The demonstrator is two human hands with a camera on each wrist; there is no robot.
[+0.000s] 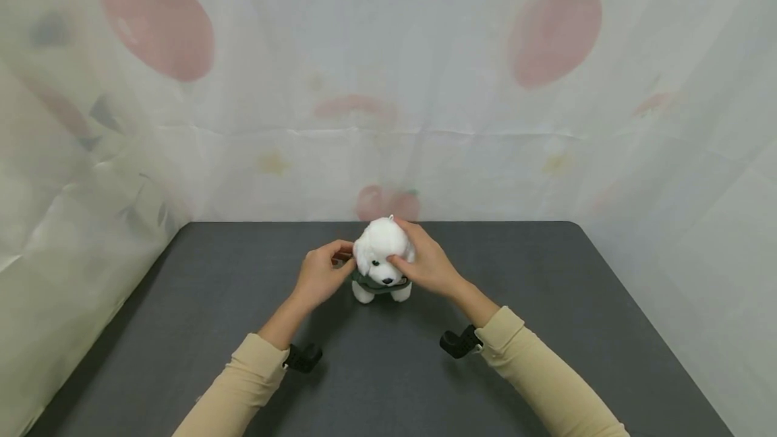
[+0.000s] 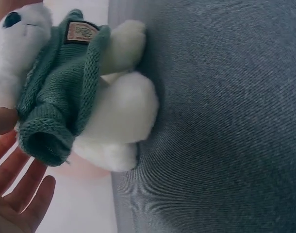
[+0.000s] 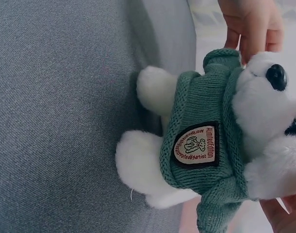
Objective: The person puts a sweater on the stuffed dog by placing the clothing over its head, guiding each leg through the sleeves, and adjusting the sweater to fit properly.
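Two beige sleeves [image 1: 540,373] reach in from the near edge of the dark grey fabric-covered table [image 1: 607,329]. A small white plush dog [image 1: 381,258] in a green knitted sweater [image 3: 201,145] stands on its feet at the table's middle, towards the far edge. The right hand [image 1: 427,263] grasps its head; the left hand [image 1: 320,274] pinches the sweater's sleeve. Bare tabletop lies on both sides.

White plush dog [image 1: 382,255], green sweater, upright
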